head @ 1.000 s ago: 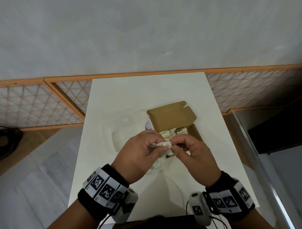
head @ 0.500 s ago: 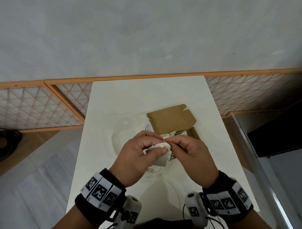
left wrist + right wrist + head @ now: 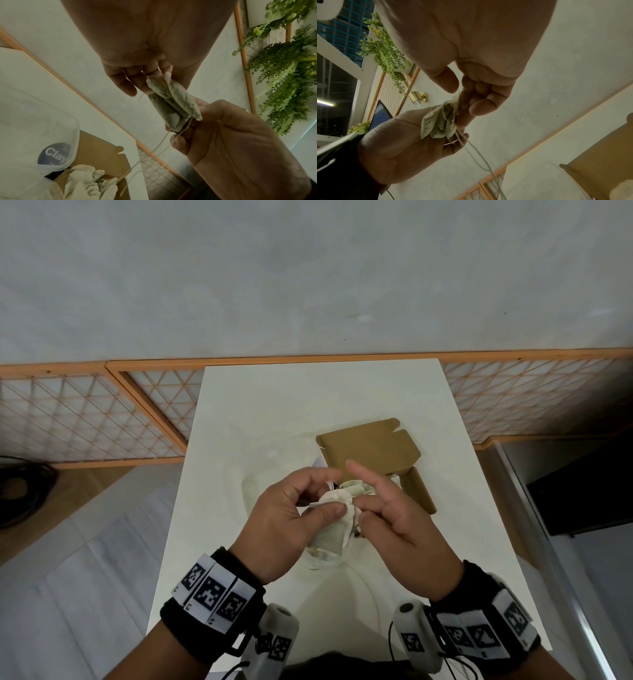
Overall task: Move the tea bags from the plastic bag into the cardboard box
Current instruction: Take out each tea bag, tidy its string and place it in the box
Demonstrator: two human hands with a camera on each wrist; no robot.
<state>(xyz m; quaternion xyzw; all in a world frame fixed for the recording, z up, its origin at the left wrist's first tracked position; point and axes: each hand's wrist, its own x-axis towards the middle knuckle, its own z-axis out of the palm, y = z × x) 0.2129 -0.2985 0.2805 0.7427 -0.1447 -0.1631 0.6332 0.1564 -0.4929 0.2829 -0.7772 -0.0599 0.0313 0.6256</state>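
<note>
A bunch of tea bags (image 3: 337,527) with trailing strings hangs between my two hands above the table. My left hand (image 3: 329,501) grips its upper part, thumb pressed on the paper. My right hand (image 3: 359,505) pinches the same bunch from the right, index finger sticking out straight. The left wrist view shows the tea bags (image 3: 173,104) pinched by my left hand (image 3: 150,79). In the right wrist view my right hand (image 3: 460,94) pinches the tea bags (image 3: 440,124). The open cardboard box (image 3: 419,491), holding more tea bags (image 3: 356,486), stands just beyond. The clear plastic bag (image 3: 260,477) lies on the table below and to the left.
The white table (image 3: 308,405) is narrow, with its edges close on both sides. An orange lattice screen (image 3: 85,412) runs behind it. The box lid (image 3: 370,450) stands open toward the far side. A dark cable coil (image 3: 20,491) lies on the floor at left.
The bunch of tea bags now hangs lower from my left hand, more of it showing. My right index finger has straightened. Both hands stay together in front of the box.
</note>
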